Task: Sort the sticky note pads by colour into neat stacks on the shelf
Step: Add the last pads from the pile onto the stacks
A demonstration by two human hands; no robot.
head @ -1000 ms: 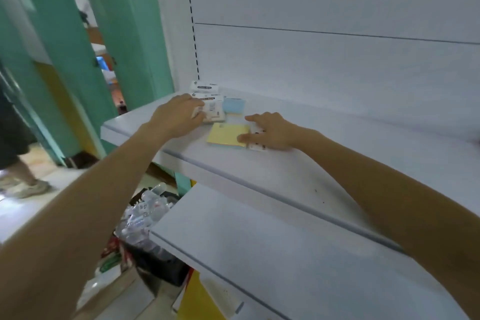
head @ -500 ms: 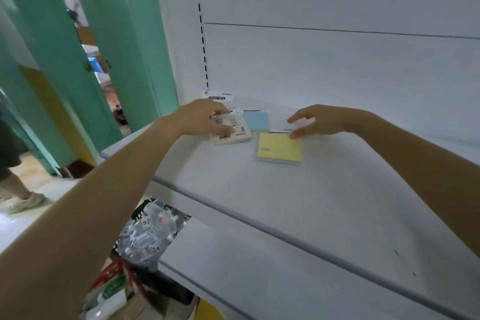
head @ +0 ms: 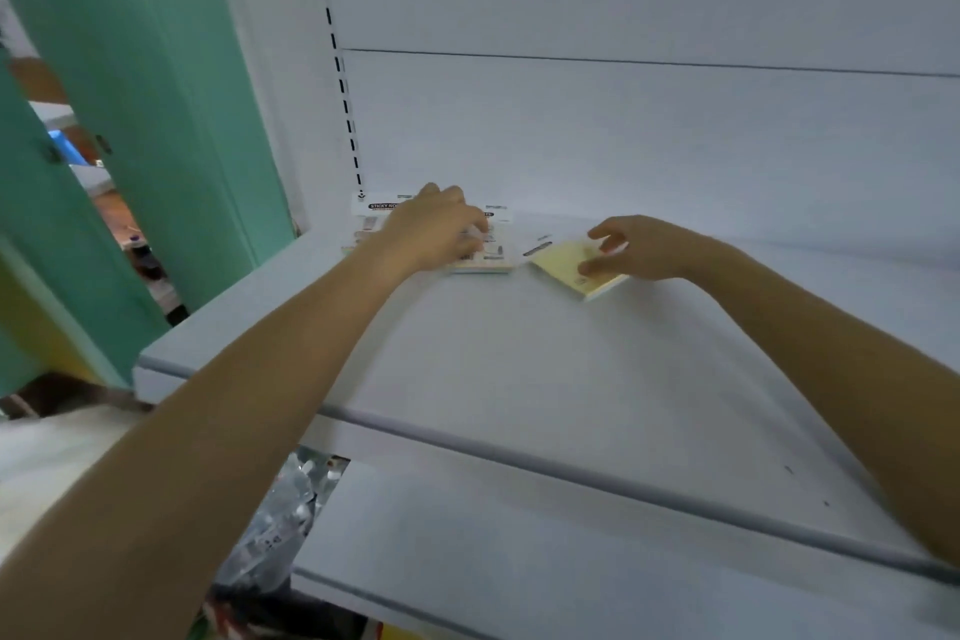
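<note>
Pinched by the right hand [head: 641, 250], the tilted yellow pad [head: 574, 265] could slip onto the shelf [head: 519, 369]. At its 9 o'clock the left hand [head: 436, 229] covers the labelled pads [head: 493, 251], grip unclear, and might nudge them askew. Below, at 7 o'clock, a clear plastic bag [head: 275, 530] holds unidentifiable items.

From my station I see a pale yellow pad [head: 574, 263], its side showing white. The labelled pad [head: 493, 244] has a white wrapper printed in black, with a yellow-green edge underneath. The shelf [head: 519, 353] is plain white with a grey front lip. The back panel [head: 623, 130] is white too, with a column of black slots. The door [head: 182, 94] is mint green.
</note>
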